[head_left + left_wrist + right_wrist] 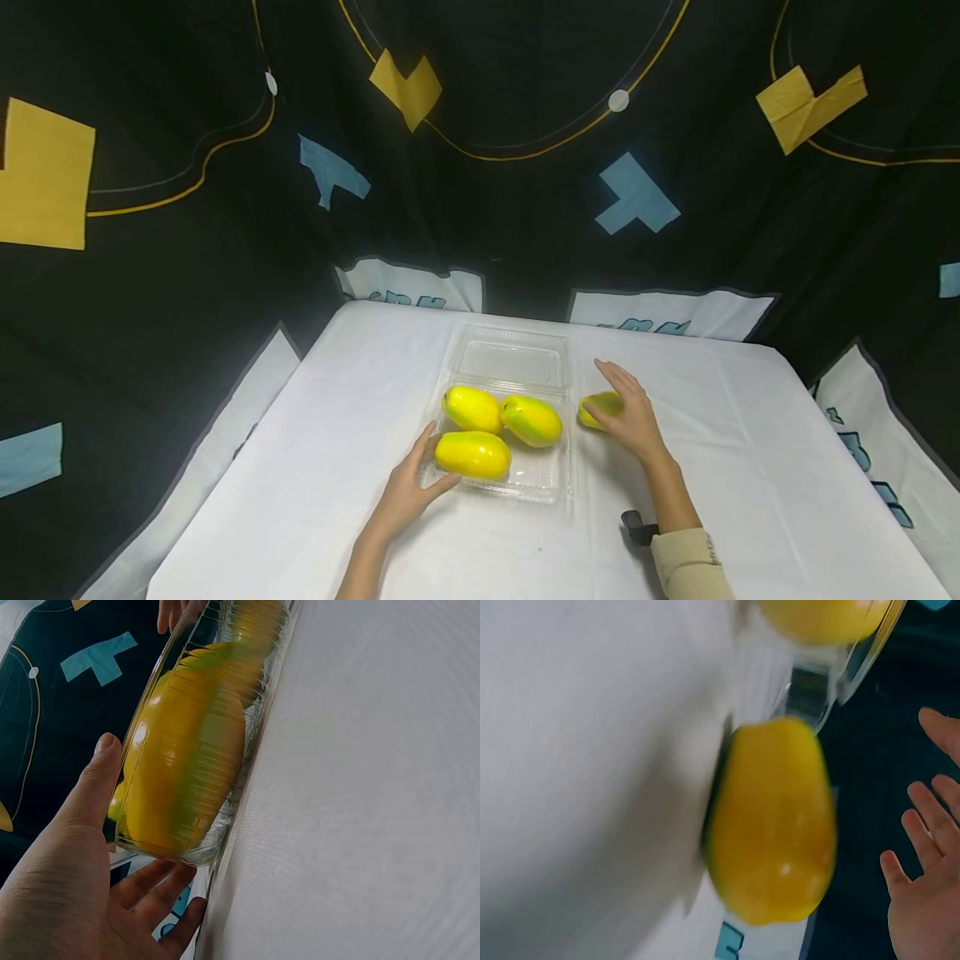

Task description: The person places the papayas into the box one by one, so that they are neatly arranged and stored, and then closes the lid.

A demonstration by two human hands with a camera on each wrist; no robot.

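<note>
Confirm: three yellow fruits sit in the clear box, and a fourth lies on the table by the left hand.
Not the left hand: the head view shows the fourth fruit on the table by the right hand. Three yellow fruits sit in the clear box.

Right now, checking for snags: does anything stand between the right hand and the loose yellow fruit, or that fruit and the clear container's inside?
Nothing visible blocks the right hand from the loose fruit; before the inside of the clear container stands its side wall.
</note>
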